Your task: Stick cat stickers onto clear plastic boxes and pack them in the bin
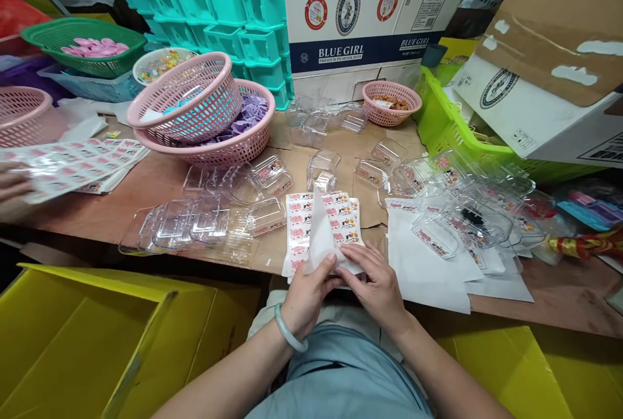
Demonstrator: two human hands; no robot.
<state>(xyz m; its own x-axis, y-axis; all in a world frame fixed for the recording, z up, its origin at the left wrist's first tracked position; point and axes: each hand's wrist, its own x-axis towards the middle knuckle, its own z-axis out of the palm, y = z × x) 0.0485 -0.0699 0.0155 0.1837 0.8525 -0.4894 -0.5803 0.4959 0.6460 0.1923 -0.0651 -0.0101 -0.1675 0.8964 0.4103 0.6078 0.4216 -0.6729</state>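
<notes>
Paper sheet (pixel 321 236) in both hands (pixel 311 290) (pixel 376 279), purple pieces (pixel 252 113) in the lower pink basket (pixel 238 152) beyond

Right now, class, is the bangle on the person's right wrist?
No, the pale bangle circles the wrist of the left hand, while none shows by the right hand.

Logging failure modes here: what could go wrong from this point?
The white paper in the left hand and right hand stands curled and might crease.
White sheets to the right, at the front edge of the table, could get brushed off.
Clear plastic shells near that edge could be knocked down.
</notes>
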